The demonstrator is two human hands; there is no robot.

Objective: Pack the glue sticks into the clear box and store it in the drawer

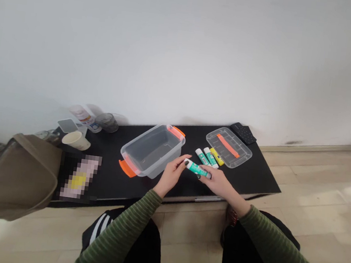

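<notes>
Between my two hands is a green and white glue stick (195,168), held level over the front part of the black table. My left hand (172,175) pinches its white cap end. Fingers of my right hand (216,181) close round the other end. Just behind lie two more glue sticks (207,156) of the same kind, side by side, and a yellow tube-like item (216,156) next to them. To the left stands a clear plastic box (149,154) with orange latches, its top uncovered. Its clear lid (243,147), with an orange handle, lies flat at the right.
Black patterned objects (244,133) lie at the table's back right corner. On the left are a paper cup (76,140), a white bottle (85,117), a dark glass (108,122), a blurred-out pink item (82,177) and a brown bag (24,176). A wall rises behind the table (116,188).
</notes>
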